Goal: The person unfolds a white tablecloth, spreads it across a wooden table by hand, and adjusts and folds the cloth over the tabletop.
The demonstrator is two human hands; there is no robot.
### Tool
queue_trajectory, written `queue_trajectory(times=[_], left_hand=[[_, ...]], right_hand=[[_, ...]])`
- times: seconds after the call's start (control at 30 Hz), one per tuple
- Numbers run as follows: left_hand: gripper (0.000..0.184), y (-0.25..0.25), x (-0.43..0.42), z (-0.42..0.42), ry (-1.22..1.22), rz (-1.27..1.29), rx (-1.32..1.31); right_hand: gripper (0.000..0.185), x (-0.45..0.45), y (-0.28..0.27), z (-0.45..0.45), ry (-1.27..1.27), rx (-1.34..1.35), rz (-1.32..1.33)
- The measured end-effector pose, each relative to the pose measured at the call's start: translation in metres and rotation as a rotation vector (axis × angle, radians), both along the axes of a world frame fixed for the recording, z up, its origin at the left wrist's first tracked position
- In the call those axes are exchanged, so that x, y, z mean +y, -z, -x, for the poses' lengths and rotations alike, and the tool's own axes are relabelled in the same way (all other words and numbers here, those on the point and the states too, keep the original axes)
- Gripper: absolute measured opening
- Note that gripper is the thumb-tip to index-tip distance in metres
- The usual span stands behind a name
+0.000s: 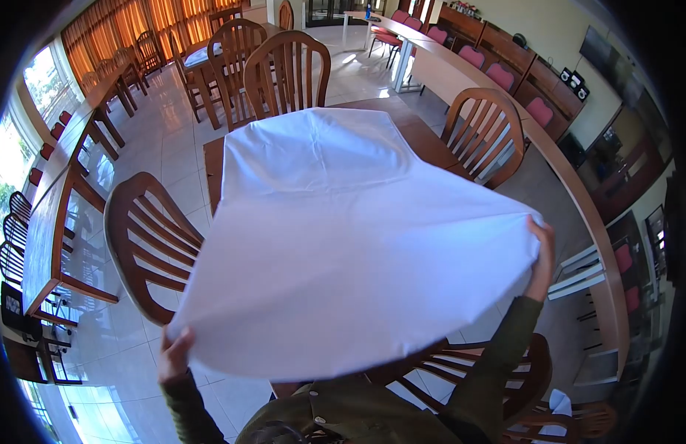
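Note:
A white tablecloth (335, 251) is stretched out in front of me over a brown wooden table (424, 140). Its far part lies creased on the tabletop, while the near part hangs raised between my hands. My left hand (176, 351) grips the cloth's near left corner, thumb on top. At the right, my right hand (542, 244) holds the other corner, with folds running inward from the fingers. Most of the tabletop is hidden under the cloth; brown wood shows at the far right and along the left edge.
Wooden chairs surround the table: one on the left (147, 244), one on the right (487, 133), one at the far side (291, 70), and one near my right arm (531, 377). A long curved counter (557, 163) runs along the right. More tables (62, 200) line the windows.

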State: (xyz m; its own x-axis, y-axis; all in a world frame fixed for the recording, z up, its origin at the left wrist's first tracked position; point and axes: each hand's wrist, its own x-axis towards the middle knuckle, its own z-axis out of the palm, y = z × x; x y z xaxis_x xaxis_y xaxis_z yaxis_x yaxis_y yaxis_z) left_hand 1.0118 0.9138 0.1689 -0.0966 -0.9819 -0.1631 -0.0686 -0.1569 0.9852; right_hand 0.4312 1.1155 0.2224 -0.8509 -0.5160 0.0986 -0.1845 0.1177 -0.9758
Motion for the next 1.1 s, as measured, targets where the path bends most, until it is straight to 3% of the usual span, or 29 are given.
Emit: queue_trajectory(times=[0.07,0.2,0.3,0.4,0.47,0.5,0.53,0.57,0.6,0.63,0.67,0.7,0.73,0.77,0.83,0.87,0.93,1.1], left_hand=[[0.027,0.034,0.009,-0.063,-0.122,0.209,-0.026],[0.026,0.020,0.021,-0.078,-0.367,0.405,0.132],[0.026,0.012,0.005,-0.068,-0.390,0.474,0.242],[0.025,0.004,-0.042,-0.023,-0.163,0.330,0.297],[0.031,-0.007,-0.088,0.036,0.204,0.114,0.128],[0.024,0.015,-0.129,0.059,0.487,0.051,0.183],[0.031,0.033,-0.164,0.081,0.621,-0.019,0.220],[0.037,0.032,-0.184,0.111,0.598,0.041,0.286],[0.040,0.034,-0.227,0.126,0.579,0.133,0.095],[0.052,0.039,-0.289,0.139,0.653,0.197,0.034],[0.050,0.028,-0.338,0.154,0.502,0.494,0.309],[0.047,-0.043,-0.370,0.166,0.334,0.775,-0.078],[0.044,-0.119,-0.354,0.173,0.245,0.884,0.086],[0.044,-0.175,-0.359,0.172,-0.037,0.787,-0.099],[0.035,-0.253,-0.343,0.156,-0.025,0.878,0.358],[0.035,-0.293,-0.334,0.148,0.000,0.929,0.574],[0.033,-0.327,-0.300,0.124,-0.046,1.144,0.596],[0.035,-0.296,-0.250,0.095,-0.106,1.125,0.587]], right_hand=[[0.025,0.016,-0.034,-0.033,0.064,0.068,0.118],[0.026,0.033,-0.076,-0.086,-0.019,0.342,0.314],[0.026,0.012,-0.088,-0.094,-0.164,0.412,0.338],[0.027,-0.048,-0.069,-0.062,-0.286,0.285,0.223],[0.027,-0.113,-0.030,-0.002,-0.326,0.067,0.065],[0.025,-0.153,-0.004,0.038,-0.306,-0.100,-0.026],[0.022,-0.194,0.029,0.070,-0.433,-0.023,-0.081],[0.020,-0.232,0.049,0.084,-0.426,-0.112,-0.021],[0.025,-0.266,0.038,0.094,-0.196,0.126,-0.371],[0.027,-0.302,0.019,0.096,-0.254,0.012,-0.056],[0.029,-0.337,-0.006,0.102,-0.309,-0.101,0.263],[0.028,-0.365,-0.047,0.121,-0.299,-0.172,0.480],[0.028,-0.362,-0.109,0.117,-0.246,0.105,0.517],[0.030,-0.344,-0.161,0.091,-0.157,0.230,0.507],[0.033,-0.312,-0.250,0.060,-0.096,0.410,0.608],[0.031,-0.304,-0.283,0.087,-0.043,0.455,0.627],[0.031,-0.272,-0.320,0.059,-0.282,0.178,1.187],[0.032,-0.235,-0.299,0.071,-0.230,0.152,1.141]])
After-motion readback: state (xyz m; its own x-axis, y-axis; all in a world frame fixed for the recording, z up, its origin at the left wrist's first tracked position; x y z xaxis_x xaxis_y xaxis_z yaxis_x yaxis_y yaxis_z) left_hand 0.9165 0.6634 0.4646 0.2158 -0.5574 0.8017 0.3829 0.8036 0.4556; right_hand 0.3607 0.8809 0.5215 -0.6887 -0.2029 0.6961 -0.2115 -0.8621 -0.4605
